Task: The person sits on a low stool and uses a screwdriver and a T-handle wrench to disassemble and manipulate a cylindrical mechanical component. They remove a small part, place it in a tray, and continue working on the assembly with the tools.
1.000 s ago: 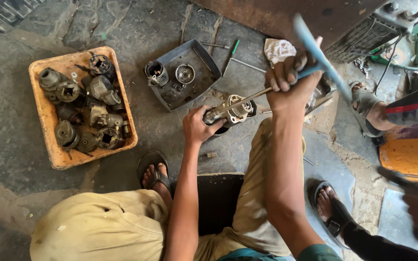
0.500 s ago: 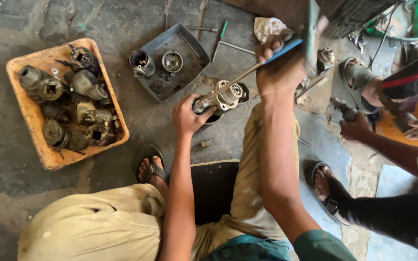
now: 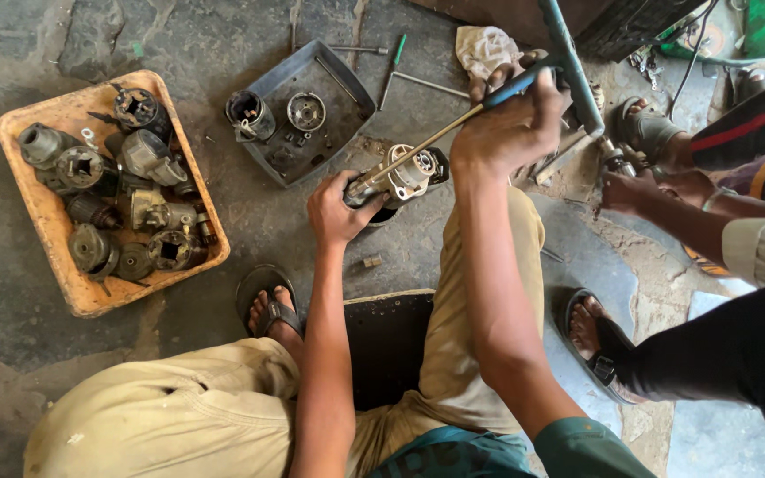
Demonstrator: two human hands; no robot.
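My left hand point(image 3: 336, 209) grips a small metal motor part point(image 3: 405, 175) that rests on the stone floor in front of my knees. My right hand point(image 3: 508, 124) is closed round the blue handle of a long screwdriver point(image 3: 436, 140). Its shaft slants down to the left and its tip meets the motor part beside my left fingers. I sit on a low dark stool point(image 3: 390, 341) with both sandalled feet on the floor.
An orange tray point(image 3: 55, 221) with several worn motor parts lies at the left. A grey tray point(image 3: 347, 88) with two round parts sits ahead. A rag point(image 3: 482, 46) and loose tools lie beyond. Another person's hand point(image 3: 632, 188) and leg are at the right.
My right hand with the screwdriver has come down a little and the tip now sits on the motor part. The other person's hand has moved in closer on the right.
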